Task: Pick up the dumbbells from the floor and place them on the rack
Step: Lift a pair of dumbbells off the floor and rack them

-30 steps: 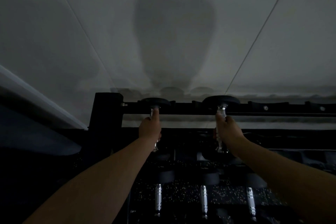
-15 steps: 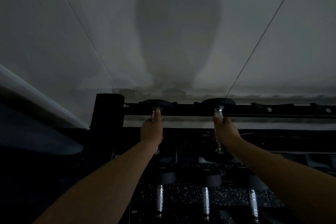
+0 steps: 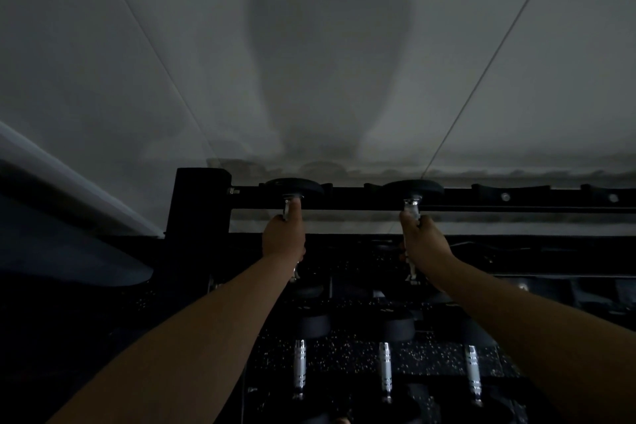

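Observation:
The scene is dim. My left hand is closed around the chrome handle of a black dumbbell, whose far head lies on the back rail of the rack's top tier. My right hand grips the handle of a second dumbbell, its far head on the same rail. The near heads of both are hidden behind my hands. The rack's black left post stands just left of the left dumbbell.
On the lower tier three dumbbells lie side by side, with chrome handles. A pale wall carrying my shadow rises behind the rack. Empty saddles continue along the top rail to the right.
Both hands and their dumbbells have shifted slightly forward and down onto the top rail; the view has tilted a little. Grips are unchanged.

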Motion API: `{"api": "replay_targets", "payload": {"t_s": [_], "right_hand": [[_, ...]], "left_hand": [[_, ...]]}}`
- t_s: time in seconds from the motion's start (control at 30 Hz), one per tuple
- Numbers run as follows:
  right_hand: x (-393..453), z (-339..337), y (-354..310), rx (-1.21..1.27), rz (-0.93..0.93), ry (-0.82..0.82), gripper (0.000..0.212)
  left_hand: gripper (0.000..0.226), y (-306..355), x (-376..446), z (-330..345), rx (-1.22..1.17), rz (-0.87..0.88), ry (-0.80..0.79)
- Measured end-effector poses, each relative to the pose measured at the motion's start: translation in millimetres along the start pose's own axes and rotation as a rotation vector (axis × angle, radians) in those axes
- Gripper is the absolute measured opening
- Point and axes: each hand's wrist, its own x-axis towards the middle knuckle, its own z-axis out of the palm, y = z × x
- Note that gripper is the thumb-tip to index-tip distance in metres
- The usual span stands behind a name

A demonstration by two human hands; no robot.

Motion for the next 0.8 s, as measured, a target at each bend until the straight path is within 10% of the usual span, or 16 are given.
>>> {"api": "replay_targets", "payload": {"t_s": [0.8], "right_hand": [[-3, -7, -2, -0.163, -0.085, 0.105, 0.058]], "left_hand": [[0.071, 8, -12, -2, 0.065, 0.094, 0.053]]}}
